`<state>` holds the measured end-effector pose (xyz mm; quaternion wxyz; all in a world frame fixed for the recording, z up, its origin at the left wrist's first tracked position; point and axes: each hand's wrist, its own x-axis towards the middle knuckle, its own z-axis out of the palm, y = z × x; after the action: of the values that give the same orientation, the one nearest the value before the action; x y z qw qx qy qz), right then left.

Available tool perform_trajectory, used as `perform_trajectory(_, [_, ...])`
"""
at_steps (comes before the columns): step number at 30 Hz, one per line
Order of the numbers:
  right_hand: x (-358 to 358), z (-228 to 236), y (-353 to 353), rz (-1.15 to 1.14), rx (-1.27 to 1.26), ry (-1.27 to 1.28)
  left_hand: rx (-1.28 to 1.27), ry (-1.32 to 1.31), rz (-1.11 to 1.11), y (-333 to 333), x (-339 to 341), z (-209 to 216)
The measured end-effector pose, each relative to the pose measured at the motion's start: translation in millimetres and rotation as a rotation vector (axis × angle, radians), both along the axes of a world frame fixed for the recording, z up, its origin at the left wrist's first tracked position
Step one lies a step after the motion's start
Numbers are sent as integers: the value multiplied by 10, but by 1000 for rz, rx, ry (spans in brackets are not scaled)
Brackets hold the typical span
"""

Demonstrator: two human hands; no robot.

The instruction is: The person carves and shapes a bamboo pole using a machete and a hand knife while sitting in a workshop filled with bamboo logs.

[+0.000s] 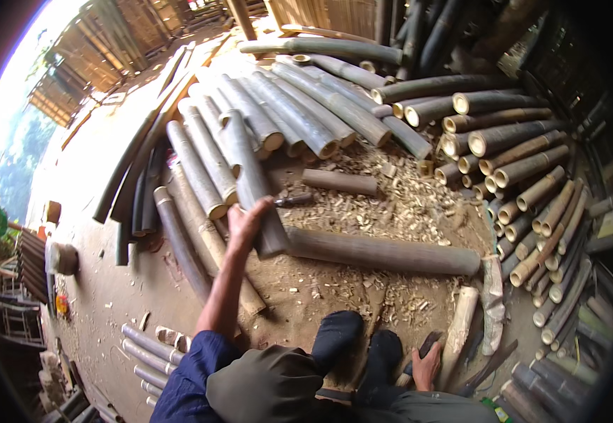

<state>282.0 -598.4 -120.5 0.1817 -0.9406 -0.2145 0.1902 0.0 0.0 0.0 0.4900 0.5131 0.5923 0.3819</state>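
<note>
My left hand [244, 220] grips the near end of a notched bamboo pole [250, 176]. Openings are cut into the pole's side, and it slants away from me over the ground. Down at the lower right, my right hand [426, 365] is closed beside my foot. A dark tool [430, 344] sticks out past its fingers; its exact kind is unclear. Just right of that hand lies a pale, peeled bamboo length [458, 324]. A thick bamboo log [384, 252] lies crosswise in front of my feet, with its left end near the held pole.
Cut bamboo poles [292, 116] lie in a row ahead. More are stacked in a pile [511, 155] on the right. Wood chips [412, 204] cover the ground around a short bamboo piece [340, 181] and a small dark object [294, 200]. Thin poles [153, 345] lie at lower left.
</note>
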Motion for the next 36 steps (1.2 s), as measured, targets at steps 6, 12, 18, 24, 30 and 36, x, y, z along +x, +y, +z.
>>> perform_trajectory(6, [-101, 107, 262, 5, 19, 21, 146, 99, 123, 1017, -253, -126])
perform_trajectory(12, [-99, 456, 124, -84, -203, 22, 566, 177, -292, 65, 769, -23])
perform_trajectory(18, [1028, 956, 202, -252, -29, -383, 608, 748, -970, -1177, 1490, -112])
perform_trajectory(24, [2217, 685, -516, -226, -382, -209, 483, 958, -1259, -1564, 2109, -526])
perform_trajectory(30, [2213, 824, -243, -194, 127, -206, 197, 672, -1198, -1410, 1923, 73])
perform_trajectory(36, [1324, 1635, 689, -212, 199, 53, -122, 169, -1030, -1672, 1502, 551])
